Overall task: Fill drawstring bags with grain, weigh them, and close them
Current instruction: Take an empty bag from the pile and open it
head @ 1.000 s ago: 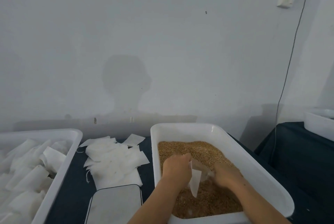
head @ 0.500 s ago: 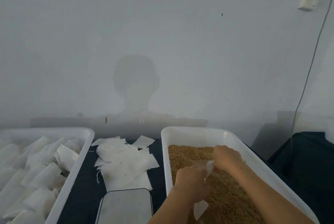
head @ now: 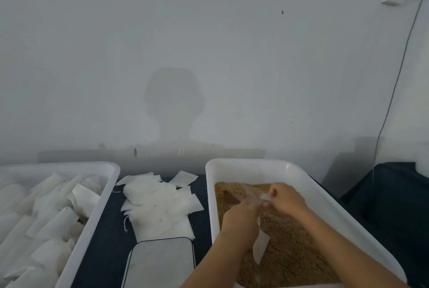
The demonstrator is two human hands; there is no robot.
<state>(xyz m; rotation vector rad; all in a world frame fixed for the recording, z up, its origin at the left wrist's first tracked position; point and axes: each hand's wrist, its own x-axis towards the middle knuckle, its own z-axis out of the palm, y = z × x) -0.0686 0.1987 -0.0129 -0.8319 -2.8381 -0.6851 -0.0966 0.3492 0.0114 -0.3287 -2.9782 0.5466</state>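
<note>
Head: hands (head: pixel 241 220) w/ bag (head: pixel 261 247), mid-tub (head: pixel 311 185).

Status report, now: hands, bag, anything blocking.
Left hand grips the bag over the grain tub. Right hand holds a clear scoop at the bag's mouth. Grain plentiful. Nothing blocking.

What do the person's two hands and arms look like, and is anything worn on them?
Both are bare. The left hand and the right hand show no gloves, and I can see no rings, though the fingers are partly hidden and blurred. Both forearms are uncovered as far as the bottom edge of the picture: no sleeves, watch or wristband are visible. No markings can be made out.
</note>
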